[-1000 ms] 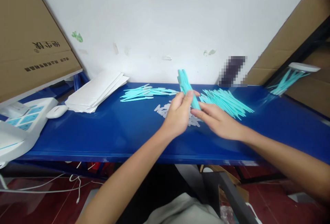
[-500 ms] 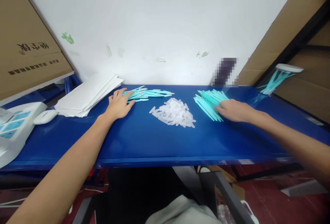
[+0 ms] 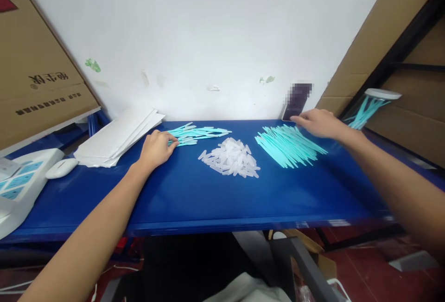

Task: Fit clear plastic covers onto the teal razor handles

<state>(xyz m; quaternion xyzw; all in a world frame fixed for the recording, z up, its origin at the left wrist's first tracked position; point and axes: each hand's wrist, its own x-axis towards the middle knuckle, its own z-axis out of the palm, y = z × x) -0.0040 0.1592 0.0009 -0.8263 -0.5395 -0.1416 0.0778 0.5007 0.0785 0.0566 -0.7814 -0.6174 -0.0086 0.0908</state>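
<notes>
My left hand rests at the left end of a loose pile of thin turquoise sticks. Its fingers are curled, with thumb and forefinger closed around the stick ends. Over on the right, my right hand is held just above the far edge of a larger, fanned-out pile of turquoise sticks. Its fingers are drawn together near the foot of a dark phone; what they pinch, if anything, is hidden. Between the two piles lies a heap of small translucent white sleeve-like pieces.
White envelope-like sheets are stacked at the left on the blue table. A white rounded case and a white power strip stand further left. A clear container of turquoise sticks lies right. Cardboard flanks the wall.
My right hand has moved away from the right pile, up toward the phone, and that pile is more spread out. My left hand's fingers, spread before, have curled in.
</notes>
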